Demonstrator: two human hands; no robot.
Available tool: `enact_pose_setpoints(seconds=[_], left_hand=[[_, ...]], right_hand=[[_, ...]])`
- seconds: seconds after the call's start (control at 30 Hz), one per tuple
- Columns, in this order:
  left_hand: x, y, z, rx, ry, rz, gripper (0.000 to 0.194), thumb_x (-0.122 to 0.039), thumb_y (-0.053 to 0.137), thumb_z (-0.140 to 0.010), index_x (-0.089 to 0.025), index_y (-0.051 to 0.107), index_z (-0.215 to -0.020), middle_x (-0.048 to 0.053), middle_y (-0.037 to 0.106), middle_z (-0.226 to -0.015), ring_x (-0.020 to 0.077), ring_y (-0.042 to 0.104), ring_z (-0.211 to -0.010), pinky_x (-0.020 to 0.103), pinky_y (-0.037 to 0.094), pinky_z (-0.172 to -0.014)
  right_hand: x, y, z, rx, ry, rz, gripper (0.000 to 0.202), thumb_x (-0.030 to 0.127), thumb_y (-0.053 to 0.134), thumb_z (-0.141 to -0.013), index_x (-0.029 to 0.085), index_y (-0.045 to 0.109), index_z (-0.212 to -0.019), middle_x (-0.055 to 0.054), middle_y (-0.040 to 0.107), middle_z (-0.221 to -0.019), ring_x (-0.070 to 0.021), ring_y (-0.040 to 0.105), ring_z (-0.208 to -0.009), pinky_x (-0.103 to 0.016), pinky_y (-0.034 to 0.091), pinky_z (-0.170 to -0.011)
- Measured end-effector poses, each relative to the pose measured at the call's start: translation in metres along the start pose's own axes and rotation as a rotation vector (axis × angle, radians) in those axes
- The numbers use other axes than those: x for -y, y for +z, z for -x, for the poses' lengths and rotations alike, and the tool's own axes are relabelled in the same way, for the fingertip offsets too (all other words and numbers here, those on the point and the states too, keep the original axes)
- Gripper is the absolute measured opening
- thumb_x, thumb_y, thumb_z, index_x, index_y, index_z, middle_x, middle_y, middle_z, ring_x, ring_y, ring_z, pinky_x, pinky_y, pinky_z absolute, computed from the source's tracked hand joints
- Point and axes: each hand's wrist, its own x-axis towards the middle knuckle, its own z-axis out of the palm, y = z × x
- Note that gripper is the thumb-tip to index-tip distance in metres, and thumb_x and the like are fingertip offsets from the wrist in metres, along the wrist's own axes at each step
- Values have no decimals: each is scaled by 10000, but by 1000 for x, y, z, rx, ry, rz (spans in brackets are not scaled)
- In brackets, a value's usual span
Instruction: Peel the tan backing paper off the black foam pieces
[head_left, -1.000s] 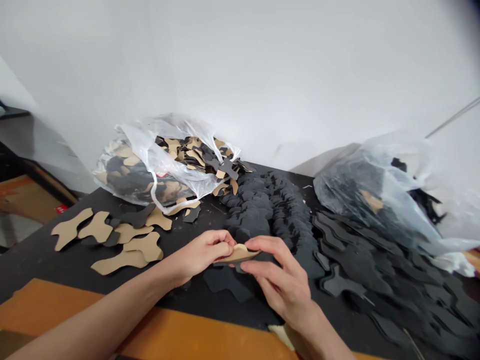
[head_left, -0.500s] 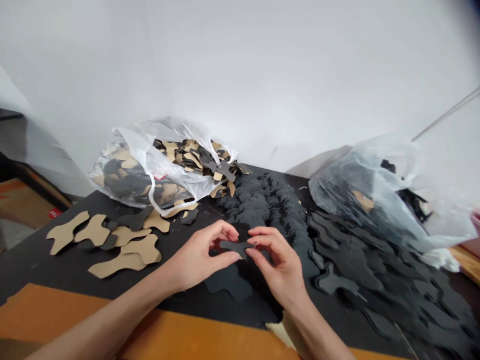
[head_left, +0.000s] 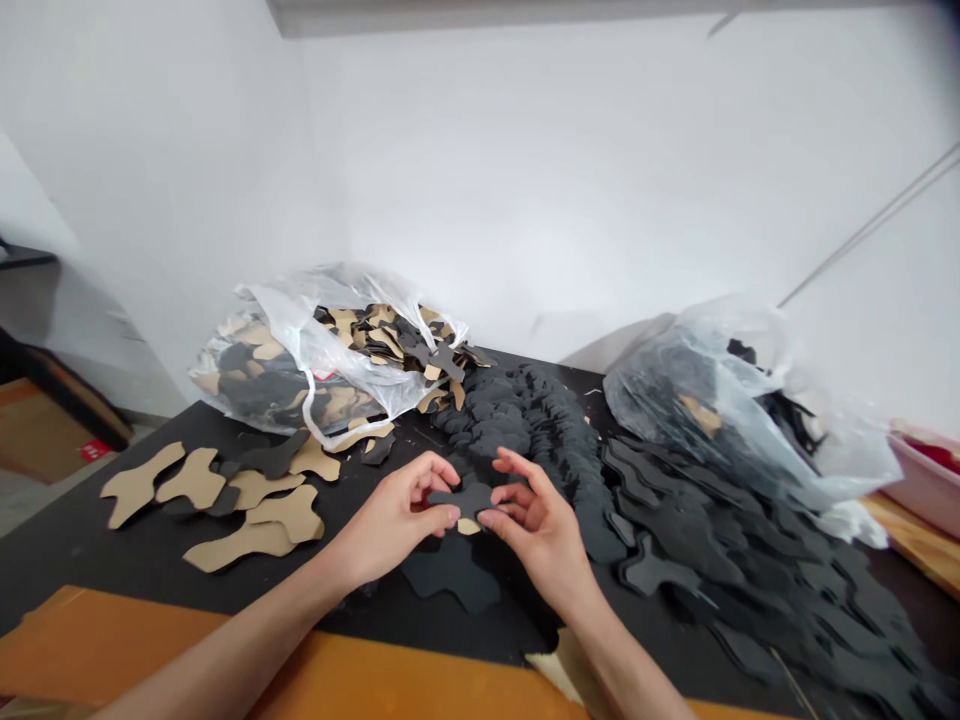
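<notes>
A small dark grey cut-out piece [head_left: 466, 497] with wavy edges is held above the black table between my hands. My left hand [head_left: 394, 515] pinches its left end between thumb and fingers. On the right end, my right hand [head_left: 541, 525] has thumb and fingers closed, with the index finger lifted. A tan patch [head_left: 469, 526] shows at the piece's lower edge; whether it is the backing or a separate bit I cannot tell. Just below my hands lies a larger black cut-out sheet [head_left: 450, 572]. Overlapping rows of black pieces [head_left: 517, 410] lie beyond them.
Tan cut-outs [head_left: 255, 545] lie at left, before a clear plastic bag [head_left: 300, 350] spilling tan and dark pieces. Stacked black cut-outs [head_left: 697, 530] cover the right side, near another plastic bag [head_left: 720, 390]. Orange-brown sheeting [head_left: 390, 680] runs along the near edge.
The held piece has turned between my fingers, and a tan patch now shows under it. My right index finger has lifted. The camera view has tilted up slightly.
</notes>
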Motion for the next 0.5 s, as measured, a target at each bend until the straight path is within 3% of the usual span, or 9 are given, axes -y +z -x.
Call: enact_pose_setpoints(seconds=[0.07,0.13,0.23,0.5], left_hand=[[-2,0,6,-28,22,-57,162,-226,606,-833,-221,508,-961,-29,586,-826,163,615,-755,295,510,-705],[-4,1,15,-92,99,-221,175,-211,621,-835,-239,546,-990,2,615,-987,191,620,-912,333,495,-834],[-3,1,33,-139,265,-499,231,-174,657,-824,-273,609,-1027,27,564,-1242,217,575,-1118,349,440,-976],[15,0,54,-111,453,-628,218,-102,600,-880,-247,694,-1014,30,676,-1056,165,656,-931,257,501,-846]], right_hand=[[3,0,-1,-21,80,-63,430,199,839,-680,231,611,-1043,-5,615,-1000,-100,592,-777,-218,516,-698],[7,0,-1,-13,140,-107,361,210,866,-648,198,604,-896,17,618,-852,-96,578,-738,-203,494,-672],[10,2,2,42,215,-146,350,213,884,-620,181,607,-830,32,613,-774,-84,549,-699,-188,465,-649],[6,12,25,101,291,-65,275,204,838,-656,185,589,-771,33,599,-792,-98,554,-725,-198,457,-670]])
